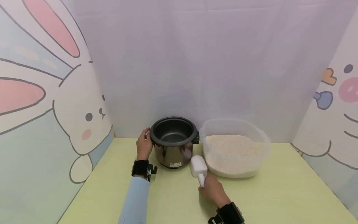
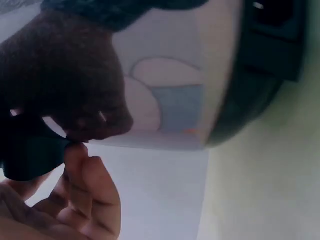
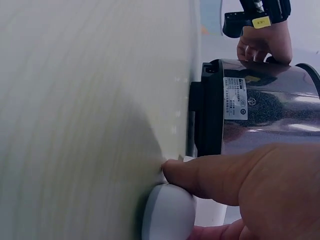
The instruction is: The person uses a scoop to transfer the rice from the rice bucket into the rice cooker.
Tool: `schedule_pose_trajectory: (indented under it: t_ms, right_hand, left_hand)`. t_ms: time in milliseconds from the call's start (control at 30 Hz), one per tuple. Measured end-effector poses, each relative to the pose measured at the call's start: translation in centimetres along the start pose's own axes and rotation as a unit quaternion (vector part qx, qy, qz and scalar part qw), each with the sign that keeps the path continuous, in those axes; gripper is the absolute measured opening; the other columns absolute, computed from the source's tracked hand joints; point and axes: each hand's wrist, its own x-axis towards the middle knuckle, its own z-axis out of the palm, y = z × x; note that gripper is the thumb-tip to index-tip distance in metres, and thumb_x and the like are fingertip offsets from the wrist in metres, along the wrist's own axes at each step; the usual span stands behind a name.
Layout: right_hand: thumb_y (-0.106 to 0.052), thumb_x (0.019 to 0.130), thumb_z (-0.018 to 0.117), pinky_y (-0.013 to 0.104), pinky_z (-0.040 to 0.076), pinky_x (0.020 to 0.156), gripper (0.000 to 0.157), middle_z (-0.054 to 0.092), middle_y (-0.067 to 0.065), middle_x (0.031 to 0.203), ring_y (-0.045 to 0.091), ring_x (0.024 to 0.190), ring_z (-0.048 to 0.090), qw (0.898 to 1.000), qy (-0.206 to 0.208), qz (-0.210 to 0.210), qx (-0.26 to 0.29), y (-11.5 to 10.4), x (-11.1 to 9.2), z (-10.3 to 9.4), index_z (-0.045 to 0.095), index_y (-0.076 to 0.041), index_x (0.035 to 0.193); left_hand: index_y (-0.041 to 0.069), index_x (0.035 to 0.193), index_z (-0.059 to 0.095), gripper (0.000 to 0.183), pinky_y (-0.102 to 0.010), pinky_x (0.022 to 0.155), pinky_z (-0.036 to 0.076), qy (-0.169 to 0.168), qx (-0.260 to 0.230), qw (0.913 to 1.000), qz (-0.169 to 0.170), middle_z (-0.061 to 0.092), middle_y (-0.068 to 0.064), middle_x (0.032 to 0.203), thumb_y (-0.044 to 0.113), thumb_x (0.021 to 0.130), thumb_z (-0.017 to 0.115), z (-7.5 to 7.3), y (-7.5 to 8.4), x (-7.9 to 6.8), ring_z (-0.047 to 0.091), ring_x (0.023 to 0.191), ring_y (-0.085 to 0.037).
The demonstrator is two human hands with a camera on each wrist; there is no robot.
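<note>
A shiny dark rice cooker [image 1: 173, 155] without a lid stands upright at the back, its black inside bare. My left hand [image 1: 144, 146] grips its left side handle [image 2: 32, 157], fingers curled round it, as the left wrist view shows close up. To the right, a white plastic scoop [image 1: 198, 165] lies between the cooker and a clear plastic tub [image 1: 237, 124] of pale grain. My right hand [image 1: 214, 190] holds the scoop by its handle, whose rounded white end [image 3: 169, 212] shows below my thumb in the right wrist view.
The yellow-green tabletop [image 1: 173, 202] runs back to a pale curtain [image 1: 195, 62] close behind the cooker and tub. Side panels with a cartoon rabbit [image 1: 81, 133] and another cartoon figure [image 1: 330, 130] flank the table. A label [image 3: 235, 98] is on the cooker's side.
</note>
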Motion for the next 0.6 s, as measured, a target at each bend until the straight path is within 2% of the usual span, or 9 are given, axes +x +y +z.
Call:
schedule_pose_trajectory:
  t_ms: [133,233,467,600]
  right_hand:
    - [-0.005,0.084,0.075,0.041,0.047,0.058,0.028,0.051,0.009,0.082,0.023,0.069,0.052,1.0,-0.002,-0.008,-0.004,-0.04,-0.33,-0.02,0.054,0.005,0.097]
    - [-0.006,0.085,0.074,0.042,0.047,0.058,0.026,0.051,0.01,0.081,0.024,0.069,0.052,1.0,-0.003,-0.015,-0.014,-0.21,-0.44,-0.26,0.054,0.006,0.095]
    - [-0.005,0.087,0.07,0.042,0.045,0.059,0.021,0.051,0.012,0.08,0.024,0.069,0.05,0.999,-0.01,-0.029,-0.031,-0.43,-0.33,-0.53,0.055,0.008,0.093]
    - [-0.002,0.088,0.066,0.04,0.044,0.057,0.016,0.051,0.013,0.082,0.023,0.068,0.048,0.999,-0.031,-0.034,-0.009,-0.67,-0.33,-0.8,0.055,0.009,0.094]
  left_hand:
    - [-0.001,0.143,0.055,0.041,-0.046,0.085,0.052,-0.028,0.0,0.9996,0.008,0.067,-0.025,0.118,0.021,0.113,0.038,-0.15,-0.06,0.15,0.066,0.096,-0.036]
    - [-0.004,0.139,0.057,0.042,-0.056,0.103,0.044,-0.037,-0.014,0.9992,0.007,0.06,-0.027,0.136,0.021,0.113,0.036,-0.16,0.03,0.27,0.057,0.125,-0.043]
    - [-0.006,0.138,0.058,0.044,-0.055,0.103,0.045,-0.029,-0.013,0.9995,-0.001,0.061,-0.028,0.134,0.024,0.114,0.036,0.17,-0.52,0.34,0.057,0.124,-0.044]
    - [-0.006,0.136,0.059,0.045,-0.056,0.102,0.045,-0.027,-0.001,0.9994,-0.02,0.062,-0.028,0.132,0.026,0.113,0.036,0.06,-0.68,0.24,0.058,0.122,-0.044]
